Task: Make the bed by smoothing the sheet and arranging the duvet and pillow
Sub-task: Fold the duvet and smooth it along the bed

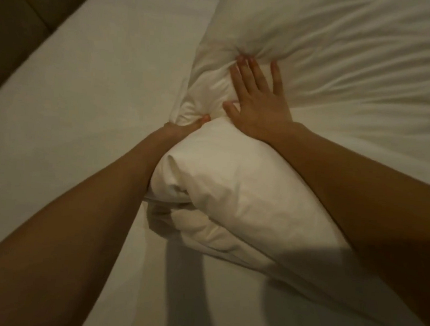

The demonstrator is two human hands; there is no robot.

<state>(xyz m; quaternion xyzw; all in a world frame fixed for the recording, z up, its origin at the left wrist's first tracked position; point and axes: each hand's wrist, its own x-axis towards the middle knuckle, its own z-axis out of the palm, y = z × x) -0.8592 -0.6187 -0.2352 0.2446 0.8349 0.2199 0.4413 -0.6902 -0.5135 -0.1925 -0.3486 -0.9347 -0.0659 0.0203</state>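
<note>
- The duvet (232, 190) is seen heaped in thick white folds on the right half of the bed. It lies on the sheet (85, 101), which is left bare and fairly flat on the left.
- The left hand (183, 129) is closed round a gathered bunch of the duvet's edge — only the thumb and wrist are shown, the fingers being buried in cloth.
- The right hand (259, 107) is laid flat on the duvet just beyond, fingers spread and straight, the tips pressed into a pucker of fabric.
- The duvet is judged soft, bulky and light — it dents under the palm and creases wherever it is pulled, so nothing fragile is at stake.
- The smooth cover is likely to slide over the filling. A hold on a corner or seam, cover and filling together, is to be preferred to a pinch of loose cover.
- Whether a pillow is among the folds cannot be told.
- An upholstered panel (19, 18) is seen beside the bed at upper left.
</note>
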